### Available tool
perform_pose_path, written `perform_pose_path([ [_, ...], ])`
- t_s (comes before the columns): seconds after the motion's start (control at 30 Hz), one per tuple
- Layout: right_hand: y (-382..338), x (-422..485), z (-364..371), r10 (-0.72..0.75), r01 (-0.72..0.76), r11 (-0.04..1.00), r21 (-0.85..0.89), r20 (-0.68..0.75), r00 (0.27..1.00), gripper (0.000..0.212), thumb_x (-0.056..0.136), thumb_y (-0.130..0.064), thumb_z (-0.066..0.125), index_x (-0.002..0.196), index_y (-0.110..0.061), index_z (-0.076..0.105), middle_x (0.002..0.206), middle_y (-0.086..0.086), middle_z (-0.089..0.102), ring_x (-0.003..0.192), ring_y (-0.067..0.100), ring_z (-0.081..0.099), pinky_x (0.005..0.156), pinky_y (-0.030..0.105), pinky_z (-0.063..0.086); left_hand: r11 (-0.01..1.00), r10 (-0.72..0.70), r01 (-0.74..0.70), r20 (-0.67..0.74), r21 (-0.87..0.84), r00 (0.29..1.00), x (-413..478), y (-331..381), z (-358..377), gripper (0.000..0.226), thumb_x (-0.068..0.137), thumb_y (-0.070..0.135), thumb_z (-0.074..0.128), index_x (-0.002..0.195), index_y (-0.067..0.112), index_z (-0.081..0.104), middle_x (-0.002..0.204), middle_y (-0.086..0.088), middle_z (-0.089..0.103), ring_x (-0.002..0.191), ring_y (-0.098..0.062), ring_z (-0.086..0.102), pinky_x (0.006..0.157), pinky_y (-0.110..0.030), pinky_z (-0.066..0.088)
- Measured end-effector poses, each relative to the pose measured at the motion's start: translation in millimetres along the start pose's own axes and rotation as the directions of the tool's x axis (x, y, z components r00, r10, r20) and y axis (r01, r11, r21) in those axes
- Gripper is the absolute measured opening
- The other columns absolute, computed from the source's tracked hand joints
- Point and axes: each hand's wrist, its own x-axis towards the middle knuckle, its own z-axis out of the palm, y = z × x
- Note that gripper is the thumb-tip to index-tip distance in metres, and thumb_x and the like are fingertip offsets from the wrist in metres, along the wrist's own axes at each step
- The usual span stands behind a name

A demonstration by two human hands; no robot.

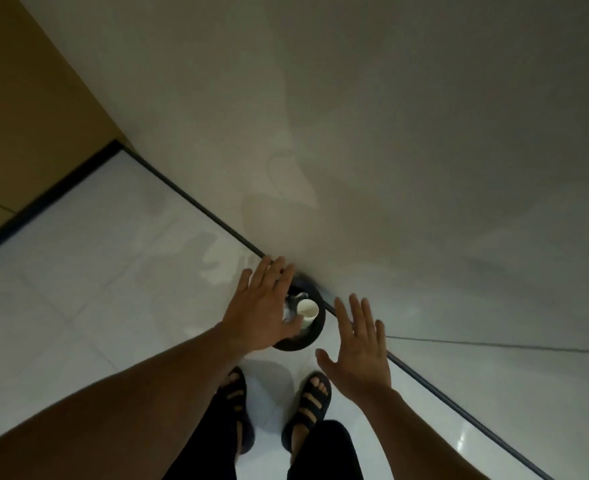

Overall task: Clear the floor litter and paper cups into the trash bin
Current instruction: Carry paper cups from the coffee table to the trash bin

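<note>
Looking straight down from my head. Nearest are my two bare forearms, reaching forward from the bottom edge. Between them are my legs in dark trousers, and my feet in black strapped sandals: the left sandal (232, 396), partly hidden behind my left forearm, and the right sandal (315, 400). I stand on a glossy white tiled floor (95, 289).

Just ahead of my toes, my right hand (359, 351) hovers palm down. Its grip is apart, fingers straight and spread, holding nothing. It is just to the right of the trash bin and does not overlap it.

My left hand (263, 306) is a little further forward, also palm down. Its grip is apart too, fingers straight and close together, holding nothing. In the view it covers the left side of the bin.

The trash bin (315, 336) is small, round and dark. It stands on the floor against the foot of the wall, right in front of my feet. Inside it a white paper cup (307, 309) lies tilted, its open mouth facing up toward me. Beside the cup, on its left, sits pale crumpled litter (290, 311), partly hidden by my left hand.

Beyond the bin, a thin black baseboard strip (199, 206) runs diagonally where the floor meets a plain off-white wall (390, 133), which fills the upper part of the view. At the far left is a tan-brown panel (19, 116).
</note>
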Motion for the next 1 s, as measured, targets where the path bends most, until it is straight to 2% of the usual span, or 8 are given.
perform_pose_path([
  [0.27, -35, -72, -89, 0.209, -0.198, 0.977, 0.082, -0.179, 0.961, 0.093, 0.087, -0.068, 0.041, 0.152, -0.032, -0.014, 0.162, 0.001, -0.014, 0.146, 0.02, -0.022, 0.119, 0.046, -0.002, 0.975, 0.214, -0.215, 0.03, 0.056, 0.976, -25, 39, -101, 0.089, 0.084, 0.067, 0.041, 0.153, 0.022, 0.006, 0.161, -0.003, 0.001, 0.147, -0.025, -0.005, 0.117, -0.051, 0.005],
  [0.4, -58, -117, -105, 0.36, -0.334, 0.932, 0.143, -0.237, 0.902, 0.089, 0.087, -0.07, 0.039, 0.153, -0.032, -0.007, 0.163, 0.002, -0.008, 0.148, 0.021, -0.015, 0.12, 0.047, 0.001, 0.93, 0.346, -0.353, 0.084, 0.103, 0.934, -47, 55, -129, 0.088, 0.083, 0.066, 0.04, 0.152, 0.023, 0.006, 0.161, -0.002, 0.003, 0.147, -0.025, -0.003, 0.117, -0.05, 0.006],
  [0.53, -69, -168, -109, 0.515, -0.457, 0.853, 0.25, -0.269, 0.814, 0.085, 0.088, -0.07, 0.037, 0.154, -0.031, 0.0, 0.163, 0.001, -0.004, 0.149, 0.021, -0.011, 0.119, 0.048, 0.002, 0.869, 0.443, -0.467, 0.163, 0.161, 0.881, -67, 86, -147, 0.087, 0.084, 0.066, 0.04, 0.152, 0.024, 0.005, 0.161, -0.002, 0.0, 0.147, -0.024, -0.005, 0.118, -0.049, 0.006],
  [0.6, -70, -202, -106, 0.608, -0.534, 0.79, 0.301, -0.267, 0.748, 0.084, 0.088, -0.07, 0.036, 0.154, -0.031, 0.001, 0.163, 0.001, -0.003, 0.149, 0.021, -0.011, 0.119, 0.048, 0.003, 0.812, 0.525, -0.556, 0.19, 0.179, 0.829, -82, 111, -148, 0.087, 0.085, 0.066, 0.04, 0.152, 0.024, 0.006, 0.161, -0.003, 0.002, 0.147, -0.024, -0.004, 0.118, -0.049, 0.007],
  [0.7, -67, -265, -95, 0.747, -0.633, 0.66, 0.405, -0.27, 0.607, 0.082, 0.089, -0.07, 0.037, 0.154, -0.031, 0.004, 0.163, 0.0, -0.001, 0.149, 0.02, -0.01, 0.12, 0.049, 0.004, 0.7, 0.643, -0.684, 0.235, 0.204, 0.729, -113, 157, -140, 0.086, 0.085, 0.066, 0.04, 0.153, 0.023, 0.007, 0.161, -0.003, 0.003, 0.147, -0.024, -0.003, 0.118, -0.048, 0.008],
  [0.83, -69, -360, -68, 0.893, -0.725, 0.449, 0.522, -0.233, 0.385, 0.081, 0.089, -0.068, 0.04, 0.154, -0.031, 0.008, 0.163, 0.0, 0.003, 0.149, 0.02, -0.007, 0.12, 0.049, 0.008, 0.517, 0.77, -0.826, 0.301, 0.223, 0.563, -172, 223, -119, 0.086, 0.085, 0.066, 0.039, 0.153, 0.024, 0.007, 0.161, -0.003, 0.004, 0.147, -0.024, -0.003, 0.117, -0.047, 0.007],
  [1.0, -93, -488, -21, 0.975, -0.759, 0.212, 0.615, -0.18, 0.127, 0.081, 0.089, -0.068, 0.038, 0.154, -0.03, 0.01, 0.163, 0.0, 0.004, 0.149, 0.02, -0.006, 0.12, 0.048, 0.009, 0.27, 0.872, -0.936, 0.354, 0.226, 0.337, -284, 299, -84, 0.086, 0.085, 0.066, 0.039, 0.152, 0.024, 0.006, 0.161, -0.002, 0.004, 0.147, -0.023, -0.003, 0.117, -0.047, 0.007],
])
